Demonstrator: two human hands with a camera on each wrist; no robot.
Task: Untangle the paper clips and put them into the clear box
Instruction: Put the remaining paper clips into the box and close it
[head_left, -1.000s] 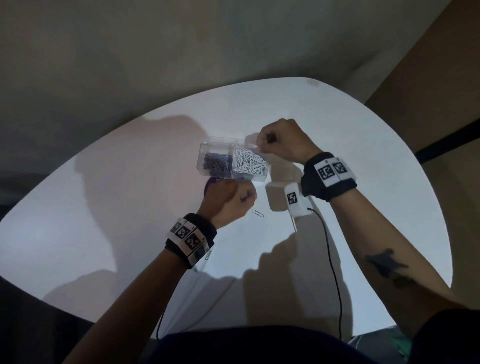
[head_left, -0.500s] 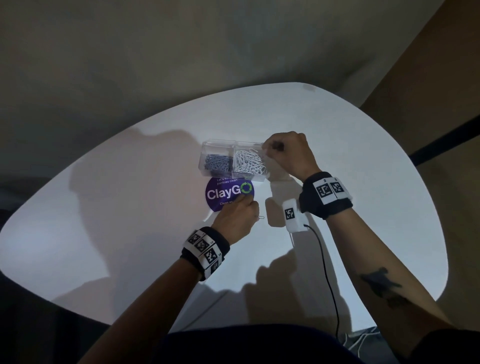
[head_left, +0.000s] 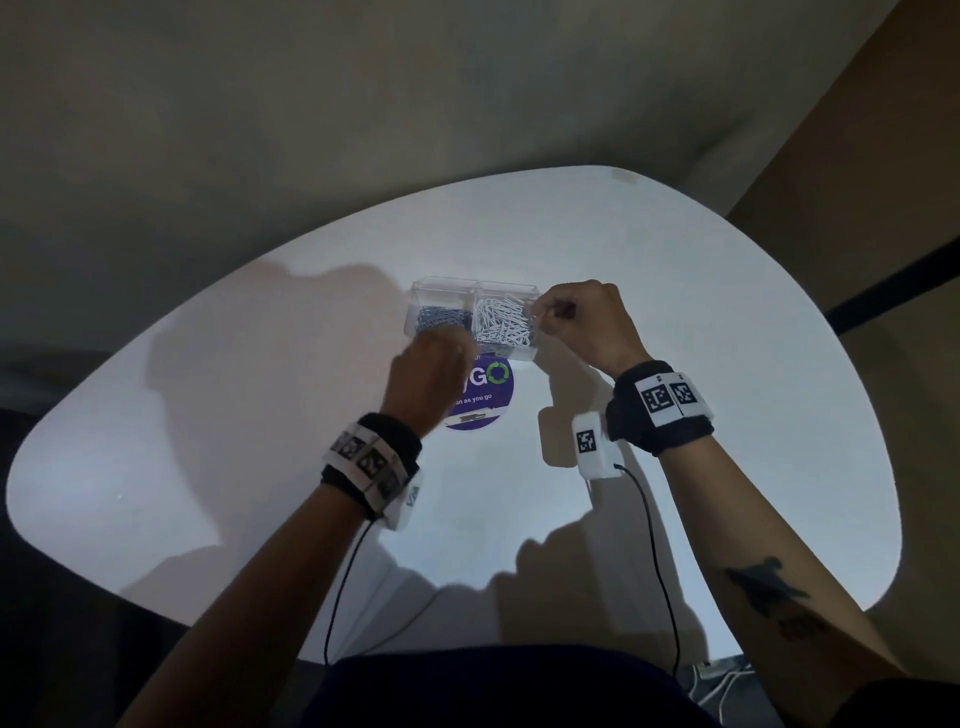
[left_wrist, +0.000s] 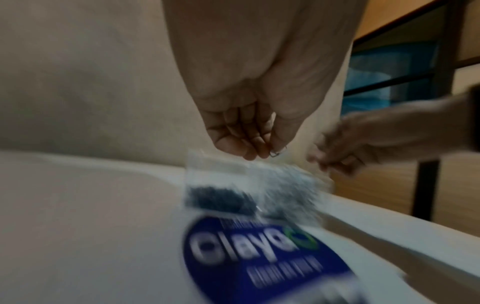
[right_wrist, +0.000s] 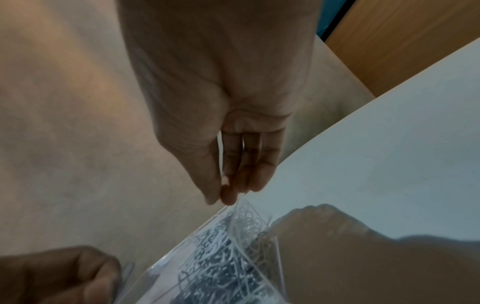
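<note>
The clear box (head_left: 519, 356) stands on the white table with blue clips (head_left: 440, 318) in its left compartment and white clips (head_left: 503, 323) in its right one. My left hand (head_left: 453, 347) hovers at the box's near edge. In the left wrist view this left hand (left_wrist: 267, 153) pinches a single paper clip (left_wrist: 278, 152) between thumb and fingertips just above the blurred box (left_wrist: 215, 197). My right hand (head_left: 549, 313) is at the box's right end. Its thumb and forefinger (right_wrist: 226, 194) pinch together at the top corner of the box (right_wrist: 235, 236).
A round purple sticker (head_left: 485, 397) lies on the table (head_left: 234, 415) just in front of the box, half under my left hand. Cables run from both wrist cameras back over the near table edge. A wooden wall stands off to the right.
A loose clip lay on the table beside the sticker; my left hand reached down to it, picked it up and carried it forward to the box. The right hand stayed at the box's right end.
</note>
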